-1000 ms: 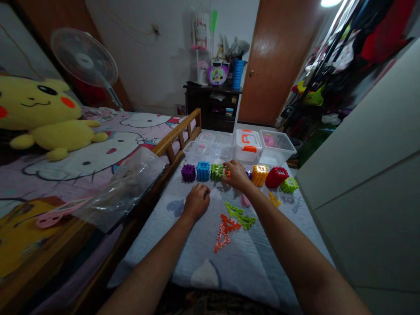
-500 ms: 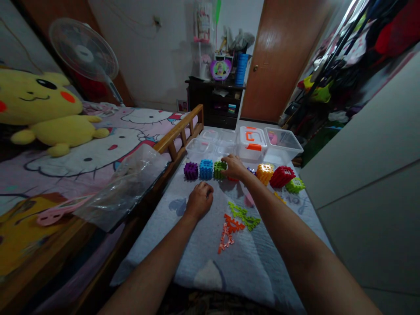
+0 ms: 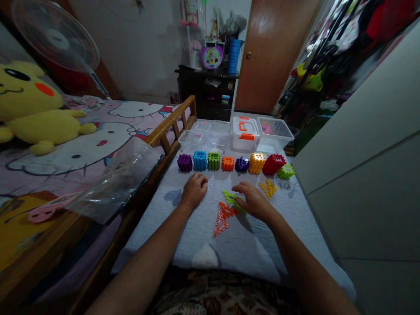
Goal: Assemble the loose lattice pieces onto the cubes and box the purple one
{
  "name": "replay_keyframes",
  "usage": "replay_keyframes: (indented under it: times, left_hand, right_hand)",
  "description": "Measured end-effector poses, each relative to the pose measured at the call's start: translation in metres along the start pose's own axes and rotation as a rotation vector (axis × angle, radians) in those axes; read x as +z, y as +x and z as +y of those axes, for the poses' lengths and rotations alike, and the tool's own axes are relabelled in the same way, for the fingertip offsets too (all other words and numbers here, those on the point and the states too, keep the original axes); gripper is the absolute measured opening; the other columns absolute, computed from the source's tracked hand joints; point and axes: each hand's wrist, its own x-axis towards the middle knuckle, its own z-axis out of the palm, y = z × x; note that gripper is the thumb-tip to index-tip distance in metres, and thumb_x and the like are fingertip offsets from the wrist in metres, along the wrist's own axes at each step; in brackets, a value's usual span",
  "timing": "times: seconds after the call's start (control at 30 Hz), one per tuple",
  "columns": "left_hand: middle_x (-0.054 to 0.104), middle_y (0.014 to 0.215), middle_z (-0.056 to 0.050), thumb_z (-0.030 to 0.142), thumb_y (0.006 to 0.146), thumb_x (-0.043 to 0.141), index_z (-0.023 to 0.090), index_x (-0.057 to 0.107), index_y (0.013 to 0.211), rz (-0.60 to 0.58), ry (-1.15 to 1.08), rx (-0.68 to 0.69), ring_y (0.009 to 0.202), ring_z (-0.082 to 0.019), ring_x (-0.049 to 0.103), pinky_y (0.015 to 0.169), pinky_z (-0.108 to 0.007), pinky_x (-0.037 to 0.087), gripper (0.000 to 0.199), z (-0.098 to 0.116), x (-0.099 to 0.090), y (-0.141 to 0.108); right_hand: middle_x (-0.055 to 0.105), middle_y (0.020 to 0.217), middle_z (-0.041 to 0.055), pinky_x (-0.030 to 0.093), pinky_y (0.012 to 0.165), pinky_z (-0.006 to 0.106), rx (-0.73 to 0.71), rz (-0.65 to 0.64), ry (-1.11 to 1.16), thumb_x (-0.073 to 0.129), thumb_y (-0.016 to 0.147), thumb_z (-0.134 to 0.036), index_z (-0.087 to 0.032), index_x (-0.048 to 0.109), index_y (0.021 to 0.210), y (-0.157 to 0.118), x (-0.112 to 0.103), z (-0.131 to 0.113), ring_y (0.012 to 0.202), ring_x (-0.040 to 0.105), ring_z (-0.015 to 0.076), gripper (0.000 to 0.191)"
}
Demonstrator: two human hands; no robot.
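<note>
In the head view, the right hand (image 3: pixel 254 200) hung with thumb and fingers parted over a green triangular piece (image 3: pixel 228 195) near the middle of the table (image 3: pixel 155 214), beside orange triangles (image 3: pixel 226 211); contact could not be told. The left hand (image 3: pixel 194 190) lay loosely curled toward the left edge, any hold hidden. A row of blocks (image 3: pixel 242 164) stood toward the far edge, and cloth (image 3: pixel 197 238) stretched from the triangles to the near edge.

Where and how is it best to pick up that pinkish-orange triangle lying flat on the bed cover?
I'd pinch the pinkish-orange triangle by its long sides near the narrow tip, coming from the person's side. That tip points toward the person and lies free, while the far end meets the orange-red piece; it's thin and flat, so gripping edges seems easier.
</note>
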Motion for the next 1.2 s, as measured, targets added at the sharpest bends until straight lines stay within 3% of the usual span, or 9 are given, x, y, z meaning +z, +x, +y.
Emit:
replay_keyframes:
  times: [0.17, 0.23, 0.37, 0.5, 0.6, 0.73, 0.9, 1.07, 1.2]
  left_hand:
    - [0.062, 0.096, -0.007, 0.013, 0.081, 0.054, 0.021, 0.064, 0.084, -0.001, 0.023, 0.001, 0.098, -0.024, 0.060, 0.094, -0.038, 0.049, 0.013, 0.000, 0.000, 0.000]
    - [0.062, 0.096, -0.007, 0.012, 0.081, 0.054, 0.020, 0.063, 0.084, -0.004, 0.029, 0.000, 0.097, -0.024, 0.060, 0.094, -0.038, 0.049, 0.013, 0.000, 0.000, 0.000]
    - [0.062, 0.094, -0.007, 0.012, 0.080, 0.054, 0.020, 0.063, 0.083, -0.001, 0.027, -0.002, 0.096, -0.023, 0.060, 0.093, -0.038, 0.049, 0.013, 0.000, 0.000, 0.000]
    - [0.062, 0.094, -0.007, 0.012, 0.080, 0.053, 0.020, 0.062, 0.083, 0.009, 0.010, 0.004, 0.096, -0.023, 0.060, 0.092, -0.037, 0.049, 0.013, -0.002, 0.001, 0.000]
    - [0.062, 0.094, -0.007, 0.012, 0.080, 0.052, 0.020, 0.062, 0.084, 0.012, -0.003, 0.003, 0.095, -0.023, 0.059, 0.092, -0.038, 0.048, 0.013, -0.003, 0.002, 0.000]
    - [0.061, 0.093, -0.007, 0.012, 0.079, 0.053, 0.020, 0.062, 0.083, 0.008, -0.009, 0.000, 0.094, -0.023, 0.059, 0.091, -0.036, 0.048, 0.013, -0.003, 0.002, 0.000]
    - [0.061, 0.093, -0.007, 0.012, 0.079, 0.053, 0.020, 0.061, 0.083, 0.011, -0.006, 0.004, 0.095, -0.023, 0.060, 0.092, -0.036, 0.048, 0.012, -0.003, 0.001, -0.001]
    - [0.061, 0.094, -0.007, 0.012, 0.080, 0.053, 0.020, 0.061, 0.083, 0.012, -0.003, -0.002, 0.095, -0.023, 0.060, 0.091, -0.036, 0.048, 0.012, -0.003, 0.001, -0.001]
    - [0.062, 0.094, -0.006, 0.012, 0.080, 0.053, 0.020, 0.062, 0.083, 0.016, 0.000, 0.003, 0.095, -0.023, 0.060, 0.092, -0.036, 0.048, 0.013, -0.004, 0.002, 0.000]
  right_hand:
    - [0.062, 0.119, 0.0121, 0.045, 0.098, 0.042, -0.024, 0.056, -0.088, 0.065, 0.082, -0.016, -0.018, 0.066, 0.118, -0.040, 0.025, -0.001, 0.111, 0.054, 0.0267, 0.036]
    - [0.062, 0.119, 0.0113, 0.044, 0.097, 0.041, -0.035, 0.025, -0.125, 0.066, 0.081, -0.016, -0.019, 0.067, 0.118, -0.043, 0.029, -0.009, 0.109, 0.053, 0.0268, 0.037]
    - [0.066, 0.101, 0.0080, 0.044, 0.089, 0.038, 0.001, -0.049, -0.198, 0.063, 0.086, -0.017, -0.022, 0.073, 0.101, -0.037, 0.033, -0.026, 0.098, 0.053, 0.0253, 0.019]
    - [0.067, 0.092, 0.0079, 0.043, 0.086, 0.036, 0.015, -0.035, -0.220, 0.059, 0.089, -0.019, -0.021, 0.073, 0.092, -0.034, 0.036, -0.032, 0.092, 0.055, 0.0240, 0.014]
    - [0.067, 0.088, 0.0077, 0.043, 0.084, 0.034, 0.049, 0.057, -0.169, 0.053, 0.090, -0.015, -0.020, 0.071, 0.085, -0.034, 0.040, -0.025, 0.089, 0.057, 0.0223, 0.018]
    - [0.069, 0.086, 0.0069, 0.044, 0.074, 0.030, 0.235, 0.267, 0.041, 0.052, 0.089, -0.022, -0.018, 0.070, 0.091, -0.030, 0.039, -0.007, 0.079, 0.060, 0.0195, 0.018]
    - [0.070, 0.078, 0.0048, 0.043, 0.067, 0.029, 0.415, 0.430, 0.226, 0.052, 0.087, -0.030, -0.016, 0.071, 0.092, -0.019, 0.034, 0.011, 0.068, 0.061, 0.0178, 0.025]
    - [0.073, 0.087, 0.0097, 0.045, 0.073, 0.033, 0.538, 0.473, 0.072, 0.051, 0.086, -0.027, -0.014, 0.072, 0.103, -0.018, 0.040, 0.022, 0.075, 0.063, 0.0211, 0.030]
    - [0.071, 0.094, 0.0127, 0.046, 0.081, 0.036, 0.484, 0.524, -0.029, 0.050, 0.086, -0.026, -0.014, 0.071, 0.100, -0.026, 0.041, 0.027, 0.085, 0.062, 0.0237, 0.028]
